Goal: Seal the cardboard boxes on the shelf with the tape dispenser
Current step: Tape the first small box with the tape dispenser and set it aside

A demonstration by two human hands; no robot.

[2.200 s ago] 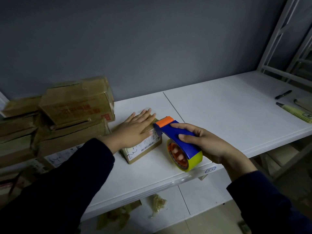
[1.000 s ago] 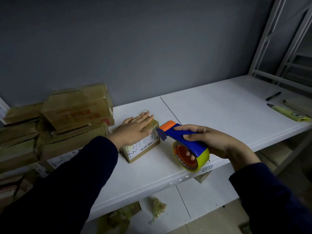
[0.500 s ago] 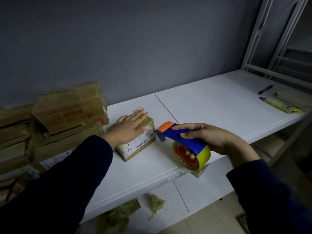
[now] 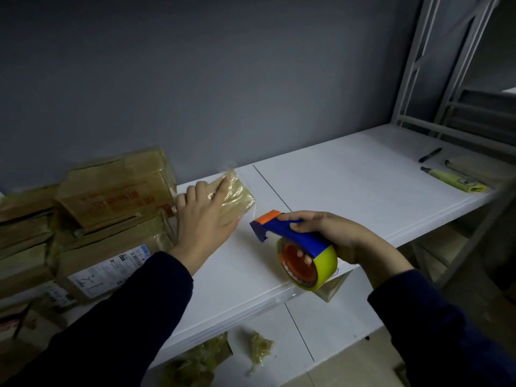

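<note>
A small cardboard box (image 4: 238,195), glossy with tape, lies near the back of the white shelf (image 4: 349,191), beside the stacked boxes. My left hand (image 4: 202,222) holds it, fingers over the top and thumb at its near edge. To its right, a short gap away, is the tape dispenser (image 4: 300,247): blue handle, orange tip, yellow tape roll. My right hand (image 4: 337,236) grips the handle, with fingers through the roll's orange core, at the shelf's front edge.
Several taped cardboard boxes (image 4: 111,196) are stacked at the left. A black marker (image 4: 430,155) and a yellow-green cutter (image 4: 453,180) lie at the far right, by the white shelf frame (image 4: 413,79). Crumpled tape scraps (image 4: 258,349) sit on the lower shelf.
My left hand has moved the small box back and left toward the stack and turned it, so its label side no longer shows. The dispenser has come away from the box, to the right.
</note>
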